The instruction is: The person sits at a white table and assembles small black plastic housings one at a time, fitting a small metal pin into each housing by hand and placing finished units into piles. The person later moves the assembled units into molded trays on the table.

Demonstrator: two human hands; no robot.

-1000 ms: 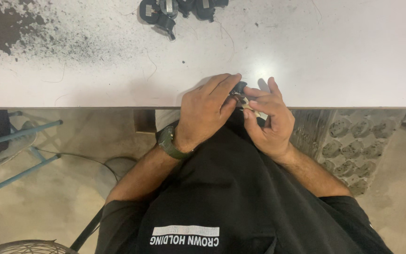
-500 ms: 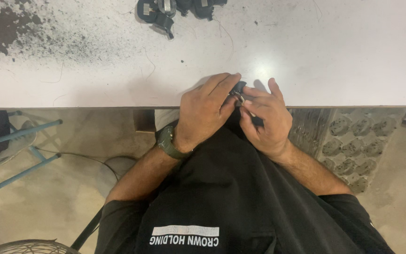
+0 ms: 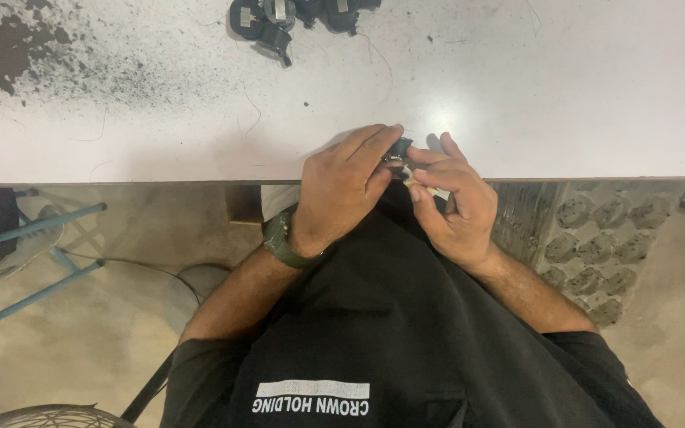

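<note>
Two hands meet at the near edge of the white bench (image 3: 517, 95), both working one small dark part (image 3: 400, 148) w/ a pale bit showing under it. Left hand (image 3: 342, 186) comes in from the left, back of hand up, fingers curled over so index and middle tips press on the part's top; grip is closed on it, narrow. Right hand (image 3: 453, 198) sits just beside, touching the same part from the right, thumb and forefinger pinched on its lower side, other fingers loosely bent. Part is held right over the bench edge, between the two hands, mostly hidden by fingers, so can't tell its exact shape. Left wrist wears a dark green watch (image 3: 281, 238). Black shirt (image 3: 406, 333) fills the lower middle of the view, w/ a white printed strip near the bottom. At the far side of the bench, top centre, lies a cluster of black parts (image 3: 279, 20), well apart from the hands, some w/ metal bits showing. Bench top at left is speckled w/ dark dust, densest in the far left corner; a few thin wire strands (image 3: 382, 59) lie between the cluster and the hands. Below the bench at left, blue metal legs (image 3: 33, 230) cross over a beige floor (image 3: 81, 349). At right, under the bench edge, a grey patterned block wall (image 3: 596, 230).
</note>
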